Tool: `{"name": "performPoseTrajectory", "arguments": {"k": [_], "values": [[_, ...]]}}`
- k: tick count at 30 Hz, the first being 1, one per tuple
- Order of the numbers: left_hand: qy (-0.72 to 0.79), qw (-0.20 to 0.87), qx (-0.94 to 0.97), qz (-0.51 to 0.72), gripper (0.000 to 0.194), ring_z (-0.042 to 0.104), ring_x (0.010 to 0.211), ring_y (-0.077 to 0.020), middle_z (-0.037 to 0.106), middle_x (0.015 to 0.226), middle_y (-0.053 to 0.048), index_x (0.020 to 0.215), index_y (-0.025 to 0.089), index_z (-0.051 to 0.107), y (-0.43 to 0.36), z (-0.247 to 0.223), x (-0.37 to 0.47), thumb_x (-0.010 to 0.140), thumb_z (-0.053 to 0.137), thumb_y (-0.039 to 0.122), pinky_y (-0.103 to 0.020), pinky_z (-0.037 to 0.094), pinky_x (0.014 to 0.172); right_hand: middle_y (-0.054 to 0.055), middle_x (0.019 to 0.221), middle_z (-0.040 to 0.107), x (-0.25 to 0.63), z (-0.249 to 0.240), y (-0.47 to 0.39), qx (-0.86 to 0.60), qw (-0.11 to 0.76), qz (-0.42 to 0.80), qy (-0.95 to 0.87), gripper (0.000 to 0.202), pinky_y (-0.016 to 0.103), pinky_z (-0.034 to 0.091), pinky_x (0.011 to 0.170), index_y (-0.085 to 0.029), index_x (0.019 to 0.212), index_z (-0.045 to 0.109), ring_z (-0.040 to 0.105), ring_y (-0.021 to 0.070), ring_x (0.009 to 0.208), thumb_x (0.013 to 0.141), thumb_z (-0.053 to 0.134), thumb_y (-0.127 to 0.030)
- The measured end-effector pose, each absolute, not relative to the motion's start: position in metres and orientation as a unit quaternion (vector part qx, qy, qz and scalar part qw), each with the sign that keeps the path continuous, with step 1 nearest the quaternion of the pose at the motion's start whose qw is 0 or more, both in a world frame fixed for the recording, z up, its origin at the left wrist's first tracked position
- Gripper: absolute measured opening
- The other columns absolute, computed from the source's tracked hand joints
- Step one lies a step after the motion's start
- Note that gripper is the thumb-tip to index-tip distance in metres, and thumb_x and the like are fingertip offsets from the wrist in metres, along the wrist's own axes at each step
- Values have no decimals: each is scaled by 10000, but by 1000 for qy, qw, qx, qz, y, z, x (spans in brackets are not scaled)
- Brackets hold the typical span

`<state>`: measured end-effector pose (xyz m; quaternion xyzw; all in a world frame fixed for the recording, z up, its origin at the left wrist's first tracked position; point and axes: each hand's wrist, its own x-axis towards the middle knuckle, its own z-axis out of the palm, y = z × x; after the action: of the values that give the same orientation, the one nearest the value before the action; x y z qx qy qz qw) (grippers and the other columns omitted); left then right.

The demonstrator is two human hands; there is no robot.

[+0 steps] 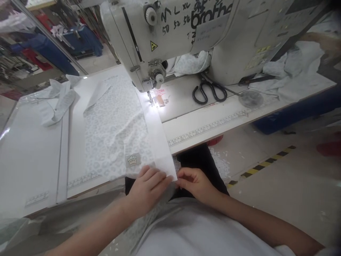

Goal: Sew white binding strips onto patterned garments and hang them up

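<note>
Pale leopard-print fabric (114, 124) lies on the sewing table, with a small grey label (132, 160) near its front. Along the fabric's right side runs a white strip (162, 149), reaching from the needle area to the table's front edge. My left hand (149, 188) is closed over the front edge of the fabric and the strip, its thumb hidden. At the strip's front corner, my right hand (195, 183) pinches with thumb and index finger. The lit presser foot (151, 100) of the sewing machine (170, 39) is well beyond both hands.
Black-handled scissors (210, 91) lie under the machine arm, near a small round clear dish (250, 98). A printed ruler (207, 126) follows the table's front edge. Fabric scraps (60, 101) sit at the left; bunched fabric (293, 71) and another person's hand (325, 44) are at the right.
</note>
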<state>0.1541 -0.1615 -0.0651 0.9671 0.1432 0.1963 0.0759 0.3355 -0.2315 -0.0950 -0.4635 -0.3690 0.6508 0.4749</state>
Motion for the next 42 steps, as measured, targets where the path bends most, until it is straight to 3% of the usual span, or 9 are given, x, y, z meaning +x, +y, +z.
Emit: {"name": "performPoseTrajectory", "arguments": {"k": [14,16,19,22,26,31,36,42], "values": [[155,2,966,205,230,575,828,-165,656,847,-7,1047,184,583,-169,-75,155,826,543,131,-363,331,858,-18,583,543,337,-92,-235,-468,441,684,-344,193,245,424,536,-167,649,540,496,114,544,782,573,-303],[169,34,959,224,248,576,825,-165,659,849,-13,1049,182,577,-169,-75,157,823,525,96,-362,337,854,-14,606,526,340,-92,-237,-490,453,618,-416,168,246,434,540,-172,669,529,502,122,570,816,527,-253],[190,92,944,253,247,568,799,-156,655,832,-14,1023,193,575,-168,-71,160,812,525,77,-356,362,834,39,811,557,347,-91,-236,-509,492,389,-590,63,293,481,656,-171,849,565,543,161,747,806,520,-160],[202,126,933,270,217,557,773,-147,643,818,-18,976,184,578,-170,-66,162,798,540,67,-353,384,815,87,1012,579,352,-90,-229,-459,475,190,-726,205,373,472,831,-171,1020,560,532,203,972,822,540,-120],[214,152,928,266,190,555,757,-143,635,806,-16,944,191,578,-170,-58,163,803,533,72,-353,405,793,43,915,661,355,-88,-217,-399,454,90,-791,135,324,476,840,-170,950,598,566,169,971,889,501,-98],[267,246,907,214,162,569,986,-180,604,1052,-79,997,197,554,-139,-42,167,850,489,175,-342,479,840,77,889,664,358,-77,-208,-350,386,93,-849,176,313,478,799,-127,850,622,577,169,899,907,459,-93],[352,177,909,137,328,406,1243,-239,479,1301,-102,1191,174,475,-96,-43,169,876,472,265,-451,405,1003,74,846,642,358,-63,-203,-350,363,144,-852,198,310,486,725,-134,861,609,560,166,801,874,431,-48],[338,134,928,86,368,349,1285,-255,432,1362,-104,1233,163,448,-76,-51,170,895,437,309,-493,373,1019,69,832,640,358,-62,-184,-358,352,159,-850,239,318,475,719,-147,847,593,555,172,809,868,390,-24]]}}
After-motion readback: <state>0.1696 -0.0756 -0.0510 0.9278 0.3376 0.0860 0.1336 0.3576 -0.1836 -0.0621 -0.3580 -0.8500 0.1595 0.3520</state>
